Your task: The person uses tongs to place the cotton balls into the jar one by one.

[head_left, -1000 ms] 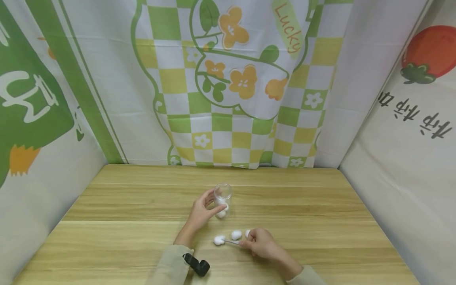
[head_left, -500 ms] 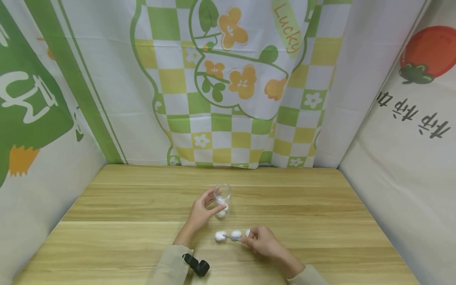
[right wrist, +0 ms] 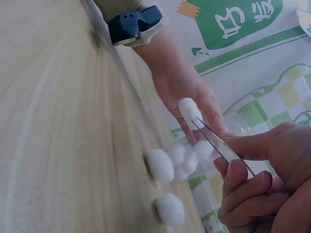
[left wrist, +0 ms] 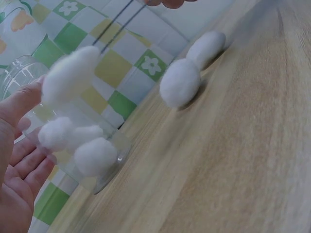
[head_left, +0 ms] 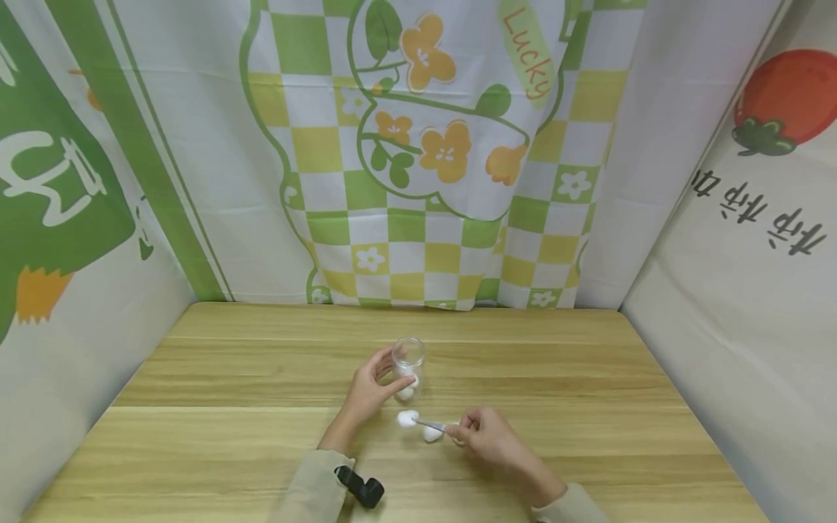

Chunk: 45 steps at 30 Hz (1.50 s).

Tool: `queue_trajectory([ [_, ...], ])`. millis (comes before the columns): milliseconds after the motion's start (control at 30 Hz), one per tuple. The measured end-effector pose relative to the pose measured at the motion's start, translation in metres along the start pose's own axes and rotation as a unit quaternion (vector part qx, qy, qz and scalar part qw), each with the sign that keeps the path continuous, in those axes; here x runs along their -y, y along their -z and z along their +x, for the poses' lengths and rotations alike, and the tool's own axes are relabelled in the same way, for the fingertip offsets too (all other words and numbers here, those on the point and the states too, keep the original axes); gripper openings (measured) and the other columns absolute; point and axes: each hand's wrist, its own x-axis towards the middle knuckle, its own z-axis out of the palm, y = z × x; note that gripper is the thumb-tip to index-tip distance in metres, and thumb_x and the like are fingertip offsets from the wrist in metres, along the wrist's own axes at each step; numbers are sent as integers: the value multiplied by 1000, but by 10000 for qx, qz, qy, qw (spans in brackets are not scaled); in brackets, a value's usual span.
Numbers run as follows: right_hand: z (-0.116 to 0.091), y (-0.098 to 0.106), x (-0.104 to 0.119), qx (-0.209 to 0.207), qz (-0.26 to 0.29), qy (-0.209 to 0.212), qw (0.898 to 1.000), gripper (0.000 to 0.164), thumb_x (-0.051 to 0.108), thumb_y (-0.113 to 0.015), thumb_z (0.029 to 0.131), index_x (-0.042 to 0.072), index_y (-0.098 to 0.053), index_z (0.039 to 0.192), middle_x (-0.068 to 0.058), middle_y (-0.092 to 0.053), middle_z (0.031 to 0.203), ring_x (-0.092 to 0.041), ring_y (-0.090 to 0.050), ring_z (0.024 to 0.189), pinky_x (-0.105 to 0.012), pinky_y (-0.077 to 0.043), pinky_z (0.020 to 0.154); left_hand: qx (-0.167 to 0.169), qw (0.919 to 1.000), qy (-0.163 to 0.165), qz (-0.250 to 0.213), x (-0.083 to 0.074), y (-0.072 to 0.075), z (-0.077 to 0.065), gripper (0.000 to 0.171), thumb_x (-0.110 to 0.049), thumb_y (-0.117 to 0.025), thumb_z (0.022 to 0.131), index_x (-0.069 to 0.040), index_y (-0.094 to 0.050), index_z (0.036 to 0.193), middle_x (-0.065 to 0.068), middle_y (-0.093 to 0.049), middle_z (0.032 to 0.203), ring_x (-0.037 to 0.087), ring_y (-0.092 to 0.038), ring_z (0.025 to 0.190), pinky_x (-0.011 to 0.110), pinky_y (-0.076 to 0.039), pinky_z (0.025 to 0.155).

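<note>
My left hand [head_left: 368, 392] holds a clear jar [head_left: 410, 361] upright on the table, its thumb and fingers curved around the sides. Inside are several white cotton balls [left wrist: 95, 157]. With curled fingers, my right hand [head_left: 489, 438] pinches metal tweezers [head_left: 429, 426]. Between the tweezers' tips is a cotton ball [head_left: 407, 418], raised off the table on the near side of the jar. Two more cotton balls lie loose on the wood: one cotton ball [right wrist: 160, 165] nearer the jar, another cotton ball [right wrist: 170, 209] farther right, which the right hand hides in the head view.
The wooden table [head_left: 229, 370] ends at a checked green, yellow and white curtain [head_left: 405, 240]. Printed cloth walls stand on both sides. A black wrist camera [head_left: 361, 487] is strapped over the left sleeve.
The tweezers have lifted the cotton ball from the table and carried it away from the body, toward the jar. My left hand and the jar have stayed in place.
</note>
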Motion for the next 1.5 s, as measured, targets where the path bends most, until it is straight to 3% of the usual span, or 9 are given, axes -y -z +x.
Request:
queue_trajectory([
  [300, -3, 9, 11, 38, 40, 30, 10000, 39, 26, -65, 91, -10, -59, 78, 7, -42, 55, -5, -34, 47, -9, -28, 39, -35, 9999, -85, 50, 0, 0, 0, 68, -15, -78, 80, -3, -46, 139, 16, -58, 138, 34, -53, 131, 44, -43, 115],
  [767, 2, 21, 20, -228, -183, 459, 9985, 33, 16, -66, 90, -11, -58, 72, 7, -43, 52, -3, -36, 47, -9, -25, 41, -45, 9999, 9, 107, -2, -1, -1, 69, -17, -78, 80, -4, -46, 139, 15, -58, 138, 34, -53, 131, 43, -44, 115],
  [1233, 4, 27, 30, -336, 67, 393, 9986, 32, 17, -64, 92, -7, -55, 74, 6, -43, 53, -3, -34, 47, -10, -24, 41, -106, 9996, -201, 160, -1, 0, -1, 61, -1, -72, 83, 6, -45, 137, 28, -54, 137, 42, -52, 129, 48, -43, 114],
  [1500, 9, 30, 34, -422, 87, 306, 9986, 31, 18, -63, 92, -5, -55, 74, 5, -44, 55, -5, -34, 49, -11, -24, 42, -9, 9997, -224, 107, 0, 1, 0, 63, -5, -73, 82, 1, -46, 138, 22, -56, 138, 38, -52, 131, 46, -42, 116],
])
